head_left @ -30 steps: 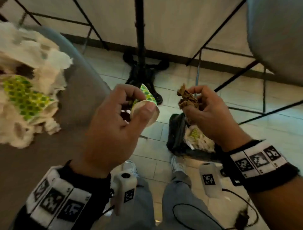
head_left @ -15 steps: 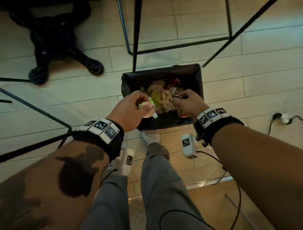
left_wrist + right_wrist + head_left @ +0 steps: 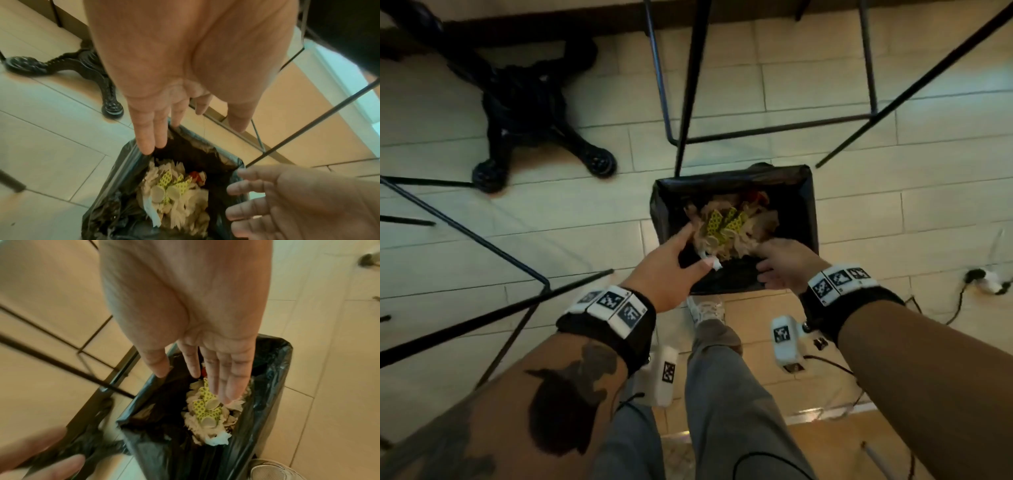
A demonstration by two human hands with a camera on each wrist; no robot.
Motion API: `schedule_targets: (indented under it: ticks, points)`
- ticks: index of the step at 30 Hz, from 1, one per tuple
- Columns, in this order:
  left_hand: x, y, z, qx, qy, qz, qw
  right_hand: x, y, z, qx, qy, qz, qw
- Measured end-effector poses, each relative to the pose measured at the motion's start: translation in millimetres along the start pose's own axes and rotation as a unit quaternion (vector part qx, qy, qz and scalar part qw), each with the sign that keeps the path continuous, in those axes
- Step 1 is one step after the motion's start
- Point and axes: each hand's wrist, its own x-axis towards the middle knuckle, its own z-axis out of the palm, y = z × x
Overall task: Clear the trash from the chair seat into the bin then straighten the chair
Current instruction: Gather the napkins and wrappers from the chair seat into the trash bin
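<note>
Both hands hang over the bin (image 3: 812, 219), a squarish tub lined with a glossy, crinkled black bag. The left hand (image 3: 671, 265) and right hand (image 3: 786, 262) are spread, fingers straight, holding nothing. The trash (image 3: 732, 224) lies inside the bin — torn, fluffy white paper and flattened yellow dotted cups (image 3: 206, 408) — on a pale tiled floor (image 3: 945, 205).

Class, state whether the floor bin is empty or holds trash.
It holds trash: the bin contains crumpled paper and yellow dotted cups heaped inside its black liner.
</note>
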Motion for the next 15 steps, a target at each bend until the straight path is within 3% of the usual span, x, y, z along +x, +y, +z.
schedule_targets:
  ticks: [2, 5, 9, 15]
  points:
    - [-34.5, 3.3, -18.9, -0.02, 0.019, 0.005, 1.0, -24.0, -9.0, 14.2, -0.029, 0.009, -0.039, 0.999]
    - [-103.1, 5.8, -54.2, -0.021, 0.06, 0.05, 0.997, -68.1, -27.7, 41.5, -0.155, 0.013, -0.13, 0.979]
    - [-212.5, 4.4, -109.8, -0.031, 0.133, 0.131, 0.982, -147.6, -72.7, 89.1, -0.29, 0.002, -0.285, 0.913]
    - [-377.2, -33.6, -181.6, -0.113, 0.284, 0.197, 0.932, -290.4, -161.9, 192.8, -0.383, -0.069, -0.434, 0.813]
